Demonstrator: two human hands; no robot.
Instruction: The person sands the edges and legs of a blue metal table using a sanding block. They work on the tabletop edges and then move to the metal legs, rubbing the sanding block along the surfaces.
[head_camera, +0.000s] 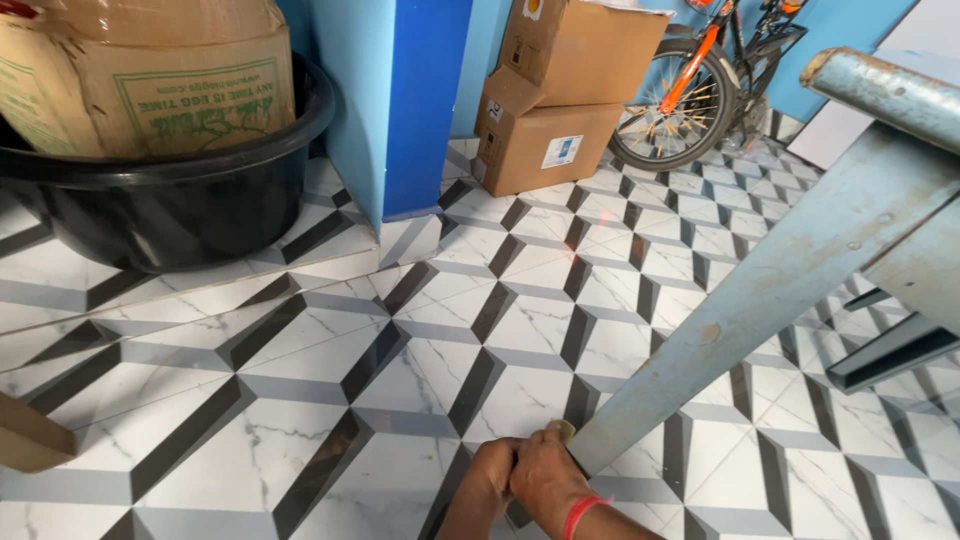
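Leg (760, 290): pale blue metal, slanting from 2 o'clock down to 6 o'clock, foot end at the hands, touching or just above the tiled floor (330, 400).
Right hand (550, 478): at 6 o'clock, red band on the wrist, fingers curled tight around the foot of the leg; a small yellowish piece (562, 430) pinched at the fingertips, against the leg's end.
Left hand (490, 478): just beside the right, touching it, fingers folded narrow; whether gripping the leg or only bracing, cannot tell.
Step in hand: by the look of it, fitting or working something at the foot of the leg, both hands pressed to that one spot.
Next move calls for: steady hold on the slanted leg, fine fingertip pressure at its end.
Farther out: black tub (180, 200) with a brown carton at 10 o'clock; blue pillar (400, 100) at 12; stacked boxes (560, 90) at 1; orange bicycle (700, 80) at 1 to 2.
Hidden or unclear: leg's very tip covered by the hands; yellowish piece too small to name; upper frame cut off at the right edge; forearms cut at the bottom edge.
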